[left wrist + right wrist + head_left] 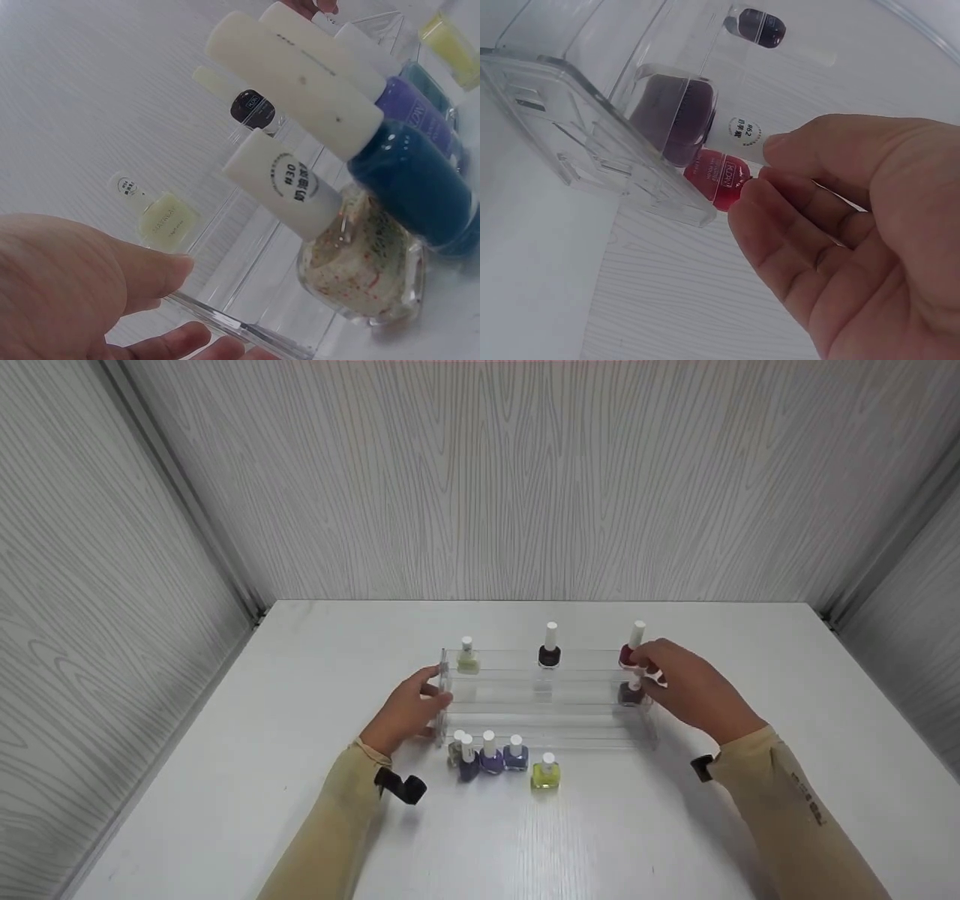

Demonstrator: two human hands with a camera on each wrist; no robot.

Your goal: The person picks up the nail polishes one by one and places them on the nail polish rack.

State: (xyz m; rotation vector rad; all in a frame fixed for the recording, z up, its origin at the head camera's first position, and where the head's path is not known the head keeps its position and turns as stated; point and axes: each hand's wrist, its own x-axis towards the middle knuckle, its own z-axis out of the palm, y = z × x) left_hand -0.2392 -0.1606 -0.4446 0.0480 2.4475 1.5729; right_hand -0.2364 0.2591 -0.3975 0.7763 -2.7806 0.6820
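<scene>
A clear stepped display rack (pixel 517 709) stands on the table. My left hand (pixel 409 706) grips its left end panel between thumb and fingers. At the rack's right end my right hand (pixel 696 690) pinches the white cap of a dark purple nail polish bottle (pixel 673 116), which sits on the middle step. Right behind it a red nail polish bottle (pixel 626 655) stands on the top step, its cap leaning slightly right. Also on that top step are a dark nail polish bottle (pixel 550 656) in the middle and a pale yellow one (pixel 468 662) at the left.
Before the rack's left front stand a speckled cream bottle (pixel 360 262), a dark blue bottle (pixel 412 184) and two violet-blue bottles (pixel 491 762). A yellow-green bottle (pixel 546 775) stands apart, to their right. Wood-grain panels (pixel 480 480) wall in the white table.
</scene>
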